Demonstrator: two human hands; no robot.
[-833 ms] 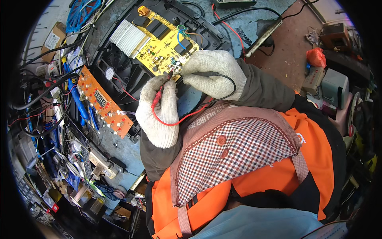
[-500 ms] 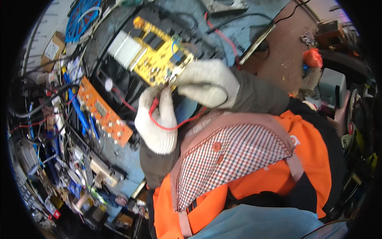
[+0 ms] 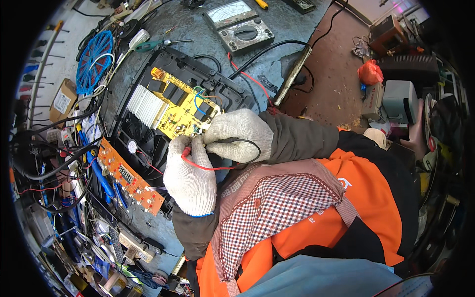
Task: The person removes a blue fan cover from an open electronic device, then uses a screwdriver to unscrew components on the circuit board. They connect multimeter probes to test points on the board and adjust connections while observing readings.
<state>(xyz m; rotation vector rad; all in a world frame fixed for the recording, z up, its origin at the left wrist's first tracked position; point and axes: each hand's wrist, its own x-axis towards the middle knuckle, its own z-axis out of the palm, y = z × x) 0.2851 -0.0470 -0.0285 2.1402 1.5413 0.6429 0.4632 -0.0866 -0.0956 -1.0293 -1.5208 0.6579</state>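
Note:
My left hand (image 3: 189, 175), in a white knit glove, grips a red probe (image 3: 186, 151) at the lower edge of the yellow circuit board (image 3: 175, 123). My right hand (image 3: 240, 132), gloved alike, is closed on a black probe (image 3: 228, 140), beside my left fingers at that edge. The probe tips are hidden by my fingers. The board, with a white finned heatsink (image 3: 143, 105), sits in an open black housing (image 3: 213, 79) with a fan (image 3: 141, 129). An orange display board (image 3: 136, 185) lies along the housing's left side.
An analog multimeter (image 3: 239, 28) sits at the back of the blue-grey bench (image 3: 288, 27), near a teal screwdriver (image 3: 148, 45). Cables, tools and a blue fan guard (image 3: 95, 62) crowd the left. Boxes, appliances and a red bag (image 3: 370, 73) stand at the right.
My view has tilted upward, so the bench and hands sit lower in the picture and the whole multimeter shows. Both hands still hold the probes at the board's edge.

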